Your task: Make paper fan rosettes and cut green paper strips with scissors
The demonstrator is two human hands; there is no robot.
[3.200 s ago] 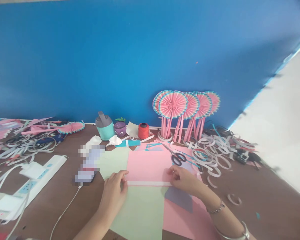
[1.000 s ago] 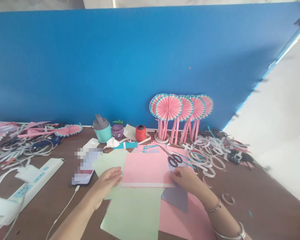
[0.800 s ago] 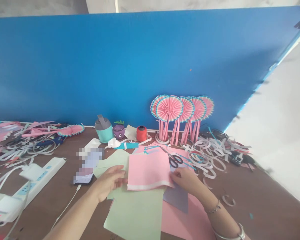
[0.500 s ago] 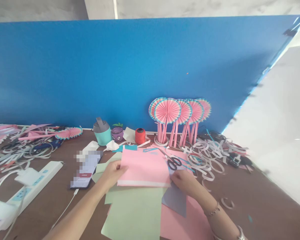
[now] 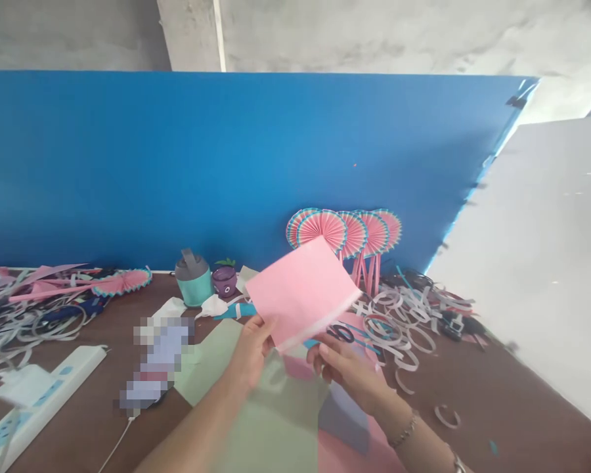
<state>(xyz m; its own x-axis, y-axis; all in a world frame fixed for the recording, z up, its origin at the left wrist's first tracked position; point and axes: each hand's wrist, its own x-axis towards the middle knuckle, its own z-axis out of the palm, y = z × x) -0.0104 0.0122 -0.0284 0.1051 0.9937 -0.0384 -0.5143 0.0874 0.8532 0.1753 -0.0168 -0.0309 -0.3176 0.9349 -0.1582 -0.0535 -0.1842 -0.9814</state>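
A sheet of pink paper (image 5: 303,289) with a pale strip along its lower edge is raised off the table and tilted. Its lower left corner is pinched between the thumb and fingers of my left hand (image 5: 251,348). Just below the right part of that edge is my right hand (image 5: 337,361), its fingers loosely bent and apart; whether a fingertip touches the paper I cannot tell. Behind the sheet the black handles of scissors (image 5: 342,333) partly show. Green paper (image 5: 280,420), a grey-blue sheet (image 5: 342,420) and pink paper (image 5: 354,453) lie underneath.
Pink folded paper fans (image 5: 369,233) stand against the blue partition (image 5: 201,157). Curled white strips (image 5: 394,315) crowd the right. A teal cup (image 5: 194,282), a purple pot (image 5: 224,281), a phone (image 5: 157,364) and a power strip (image 5: 49,387) are on the left.
The pink sheet has been lifted and turned, its right side swinging up. My right hand has moved from beside its right edge to below the lower edge. The camera view has tipped upward.
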